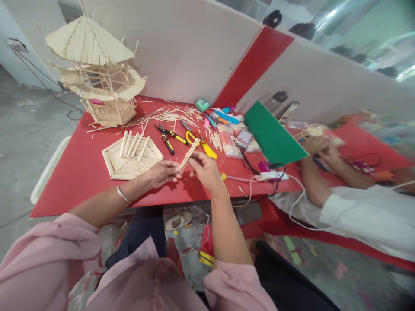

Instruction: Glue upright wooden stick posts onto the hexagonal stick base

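Note:
Between my two hands a few thin wooden sticks (pixel 190 152) are held side by side, slanting up to the right. My left hand (pixel 164 172) pinches their lower end, with a bracelet on that wrist. Closed on the sticks from the other side is my right hand (pixel 205 167). Left of my hands lies a flat many-sided panel of wooden sticks (pixel 113 166), with several sticks standing or leaning on top. Beyond my hands rest yellow-handled scissors (pixel 207 149) and cutting pliers (pixel 167 141).
A pagoda-like stick model (pixel 108 114) stands at the back left of the red table (pixel 78 172). Loose sticks (pixel 171 114), stick packs (pixel 228 140) and a green can (pixel 202 105) lie behind. A green board (pixel 274 134) and cables stand right, near another person's hands (pixel 316 147).

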Demonstrator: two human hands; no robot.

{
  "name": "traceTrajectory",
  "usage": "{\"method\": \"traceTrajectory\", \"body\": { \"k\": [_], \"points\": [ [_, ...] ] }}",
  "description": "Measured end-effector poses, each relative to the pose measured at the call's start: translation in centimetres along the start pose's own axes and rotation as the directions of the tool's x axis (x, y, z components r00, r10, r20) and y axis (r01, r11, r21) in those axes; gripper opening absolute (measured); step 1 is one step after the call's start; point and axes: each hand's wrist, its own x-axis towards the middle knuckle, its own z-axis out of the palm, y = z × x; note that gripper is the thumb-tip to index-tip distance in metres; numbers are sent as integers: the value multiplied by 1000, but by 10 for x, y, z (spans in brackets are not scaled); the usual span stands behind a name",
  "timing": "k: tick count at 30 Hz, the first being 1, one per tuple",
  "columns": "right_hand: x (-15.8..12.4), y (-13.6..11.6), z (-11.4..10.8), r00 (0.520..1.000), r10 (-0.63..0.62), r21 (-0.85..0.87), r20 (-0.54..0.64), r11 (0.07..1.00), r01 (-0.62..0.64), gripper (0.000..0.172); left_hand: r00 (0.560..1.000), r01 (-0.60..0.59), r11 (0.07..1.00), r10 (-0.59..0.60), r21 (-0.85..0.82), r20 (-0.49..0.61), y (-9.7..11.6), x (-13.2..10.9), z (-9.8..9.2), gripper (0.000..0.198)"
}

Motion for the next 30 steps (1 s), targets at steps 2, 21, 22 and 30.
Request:
{"method": "traceTrajectory", "body": {
  "k": [2, 21, 22, 30],
  "points": [
    [0, 0, 0, 1000, 3, 2, -6, 1000, -3, 20, 1000, -1, 1000, 1, -7, -10, 0, 0, 0, 11],
    [3, 2, 0, 998, -24, 6, -63, 1000, 25, 20, 1000, -15, 1000, 15, -8, -18, -4, 4, -4, 14],
    [3, 3, 0, 997, -27, 8, -66, 1000, 27, 20, 1000, -11, 1000, 10, -6, -20, -4, 4, -3, 14],
    [4, 7, 1, 998, -6, -8, -62, 1000, 5, 24, 999, 1, 1000, -1, 5, -44, 0, 1, 1, 9]
  ]
}}
